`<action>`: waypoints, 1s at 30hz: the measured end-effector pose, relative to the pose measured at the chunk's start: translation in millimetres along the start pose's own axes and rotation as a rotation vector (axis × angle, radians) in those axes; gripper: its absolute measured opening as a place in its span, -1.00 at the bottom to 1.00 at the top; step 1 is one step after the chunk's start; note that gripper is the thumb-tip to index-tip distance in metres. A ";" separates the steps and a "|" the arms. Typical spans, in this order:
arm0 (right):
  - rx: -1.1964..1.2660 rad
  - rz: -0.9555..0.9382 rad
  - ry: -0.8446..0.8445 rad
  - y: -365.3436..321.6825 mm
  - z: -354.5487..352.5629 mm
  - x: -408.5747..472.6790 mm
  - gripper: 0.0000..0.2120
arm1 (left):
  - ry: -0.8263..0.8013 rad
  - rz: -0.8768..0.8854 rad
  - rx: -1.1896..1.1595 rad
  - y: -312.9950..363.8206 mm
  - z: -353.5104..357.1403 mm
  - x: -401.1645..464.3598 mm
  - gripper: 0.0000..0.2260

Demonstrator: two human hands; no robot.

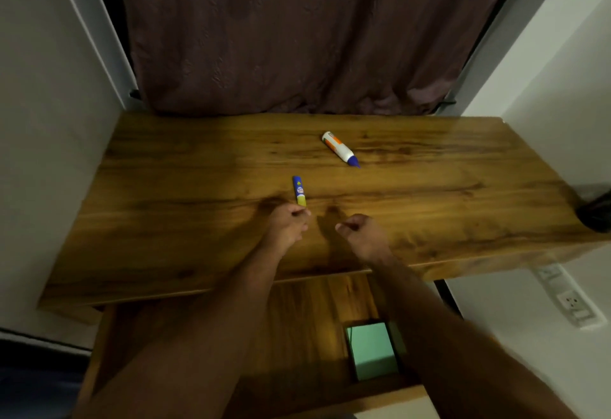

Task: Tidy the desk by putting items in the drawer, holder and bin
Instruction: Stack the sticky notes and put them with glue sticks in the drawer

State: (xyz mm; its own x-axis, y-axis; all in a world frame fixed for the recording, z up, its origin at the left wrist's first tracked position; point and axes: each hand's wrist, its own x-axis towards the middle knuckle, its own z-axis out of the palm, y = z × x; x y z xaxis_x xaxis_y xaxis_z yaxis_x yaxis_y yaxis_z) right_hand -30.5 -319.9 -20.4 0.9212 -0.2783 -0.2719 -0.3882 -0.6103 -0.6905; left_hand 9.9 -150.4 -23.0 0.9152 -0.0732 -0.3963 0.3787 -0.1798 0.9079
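Desk stock, near to far: one drawer, two hands, two glue items.

We log one open drawer [297,336] holding one green pad [375,354]; left hand [286,225] pinching one blue-yellow glue stick [299,191], label unreadable; right hand [360,231] clenched, empty; one glue bottle [339,148] beyond our fingertips.

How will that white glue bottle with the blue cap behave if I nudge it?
The white glue bottle lies on its side on the smooth wooden desk, so it would probably roll. Its tapered shape suggests it would curve. It looks like rigid, light plastic.

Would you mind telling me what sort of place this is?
Probably a room at home, at a built-in wooden desk set between walls, with a curtain behind it, an open drawer below and a wall socket nearby.
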 end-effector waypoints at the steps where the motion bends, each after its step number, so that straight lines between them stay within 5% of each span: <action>1: -0.012 -0.005 0.008 -4.0 -2.9 8.1 -0.78 | 0.027 0.010 0.026 4.1 -3.6 7.3 -0.87; 9: -0.144 -0.065 0.104 -28.3 -25.1 89.7 -0.75 | 0.192 0.022 0.286 21.8 -5.5 59.2 -0.80; 23: -0.222 -0.011 0.109 -23.8 -28.5 254.1 -0.27 | 0.340 -0.049 0.580 11.7 37.2 132.2 -0.58; 30: -0.305 -0.077 0.132 -7.5 -15.2 265.0 -0.43 | 0.411 -0.021 0.623 2.1 40.9 132.2 -0.56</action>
State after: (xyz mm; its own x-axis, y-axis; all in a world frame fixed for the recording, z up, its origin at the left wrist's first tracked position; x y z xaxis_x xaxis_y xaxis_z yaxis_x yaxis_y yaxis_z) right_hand 216.1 -400.4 -77.0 0.9445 -0.3042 -0.1239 -0.3260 -0.8216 -0.4677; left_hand 126.1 -200.6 -79.1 0.9325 0.2874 -0.2186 0.3606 -0.7089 0.6062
